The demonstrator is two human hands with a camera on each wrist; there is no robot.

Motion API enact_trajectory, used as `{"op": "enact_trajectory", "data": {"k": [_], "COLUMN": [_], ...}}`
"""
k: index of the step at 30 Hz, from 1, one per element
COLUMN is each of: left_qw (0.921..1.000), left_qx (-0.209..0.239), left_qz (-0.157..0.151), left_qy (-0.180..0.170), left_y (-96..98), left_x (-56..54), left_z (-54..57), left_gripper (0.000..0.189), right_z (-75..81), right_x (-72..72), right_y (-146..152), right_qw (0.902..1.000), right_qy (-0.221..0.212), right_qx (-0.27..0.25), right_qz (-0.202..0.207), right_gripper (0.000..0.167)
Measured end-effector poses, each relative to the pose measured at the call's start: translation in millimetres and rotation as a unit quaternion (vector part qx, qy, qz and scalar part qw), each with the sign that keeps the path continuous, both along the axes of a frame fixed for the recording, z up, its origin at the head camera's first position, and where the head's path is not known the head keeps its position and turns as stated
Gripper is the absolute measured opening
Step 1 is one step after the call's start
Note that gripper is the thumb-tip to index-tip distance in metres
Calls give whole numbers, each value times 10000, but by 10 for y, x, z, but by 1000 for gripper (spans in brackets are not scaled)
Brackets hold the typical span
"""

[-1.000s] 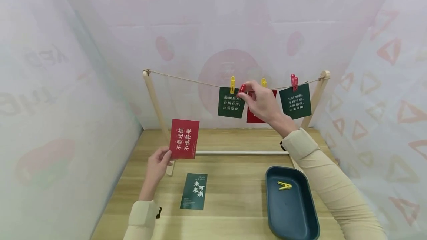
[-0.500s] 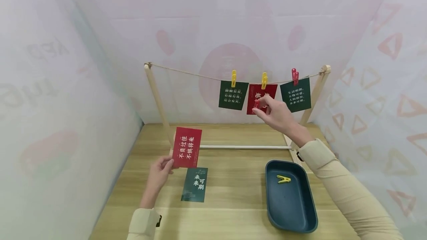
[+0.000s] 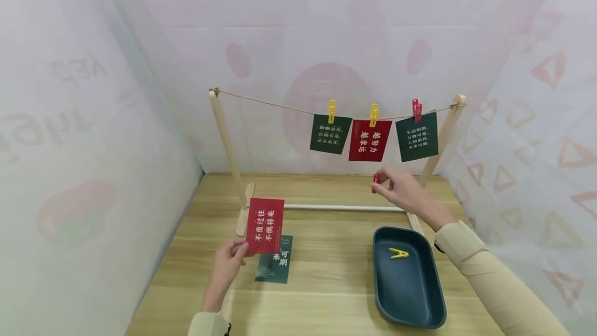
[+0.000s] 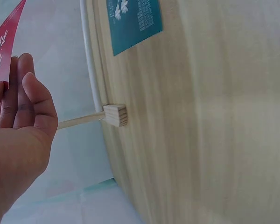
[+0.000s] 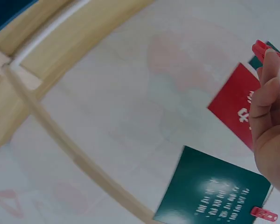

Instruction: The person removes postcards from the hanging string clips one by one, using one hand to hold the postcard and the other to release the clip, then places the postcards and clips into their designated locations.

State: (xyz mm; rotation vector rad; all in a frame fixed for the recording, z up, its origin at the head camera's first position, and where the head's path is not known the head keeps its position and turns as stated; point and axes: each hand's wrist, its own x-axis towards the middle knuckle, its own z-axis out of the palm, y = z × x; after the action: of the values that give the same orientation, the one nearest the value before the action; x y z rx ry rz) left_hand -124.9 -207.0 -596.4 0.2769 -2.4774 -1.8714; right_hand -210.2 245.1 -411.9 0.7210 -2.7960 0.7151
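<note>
My left hand point(image 3: 227, 266) pinches a red card point(image 3: 265, 226) with white lettering by its lower left corner, thumb in front. Under that card a green card point(image 3: 274, 266) lies on the table, partly covered from the head view. Between thumb and fingertips my right hand point(image 3: 404, 189) pinches a red clothespin point(image 3: 375, 183), below the hanging cards and apart from them. A green card point(image 3: 330, 135) and a red card point(image 3: 370, 141) hang from the string by yellow clothespins. A second green card point(image 3: 417, 138) hangs at the right from a red clothespin point(image 3: 416, 110).
The string point(image 3: 268, 102) runs between two wooden posts point(image 3: 227, 149), joined low down by a white rod point(image 3: 345, 208). A dark blue tray point(image 3: 379, 284) on the table's right holds one yellow clothespin point(image 3: 398, 253). Printed cloth hangs behind and at both sides.
My right hand has moved down and right, away from the string, still pinching the red clothespin. The left hand has lowered the red card, which now overlaps the green card on the table.
</note>
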Motion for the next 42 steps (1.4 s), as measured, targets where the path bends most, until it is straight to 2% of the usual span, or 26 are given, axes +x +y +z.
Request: {"op": "enact_trajectory", "data": {"k": [5, 10, 16, 20, 23, 27, 30, 34, 37, 42], "left_qw": [9997, 9983, 9928, 9890, 9889, 9899, 9904, 9891, 9882, 9891], "left_qx": [-9, 331, 709, 873, 796, 469, 230, -17, -160, -424], "left_qz": [-3, -32, -282, -527, -660, -782, -806, -820, -850, -869], "left_qy": [-231, -474, -918, -1068, -1071, -1082, -1101, -1220, -1266, -1107], "left_y": [-5, -15, 21, 50, 57, 59, 60, 63, 71, 100], "left_x": [1, -4, 16, 39, 38, 21, -3, -21, -29, -39], "left_z": [-156, -269, -396, -473, -527, -571, -571, -563, -581, -608], "left_gripper": [25, 26, 27, 25, 24, 24, 24, 25, 25, 23], "right_z": [-232, -545, -884, -1068, -1234, -1420, -1501, -1600, -1679, -1820], "right_x": [44, 93, 189, 264, 329, 426, 481, 540, 560, 582], "right_y": [177, 304, 420, 463, 477, 490, 509, 555, 583, 605], "right_qw": [9985, 9968, 9943, 9896, 9851, 9833, 9816, 9739, 9705, 9648], "right_qy": [-305, -370, -468, -758, -950, -983, -1169, -1544, -1592, -1469], "right_qx": [439, 700, 941, 1182, 1321, 1321, 1303, 1490, 1668, 2070], "right_qz": [-135, -118, 180, 326, 564, 781, 757, 738, 707, 693], "right_gripper": [22, 19, 16, 14, 14, 16, 16, 16, 18, 24]}}
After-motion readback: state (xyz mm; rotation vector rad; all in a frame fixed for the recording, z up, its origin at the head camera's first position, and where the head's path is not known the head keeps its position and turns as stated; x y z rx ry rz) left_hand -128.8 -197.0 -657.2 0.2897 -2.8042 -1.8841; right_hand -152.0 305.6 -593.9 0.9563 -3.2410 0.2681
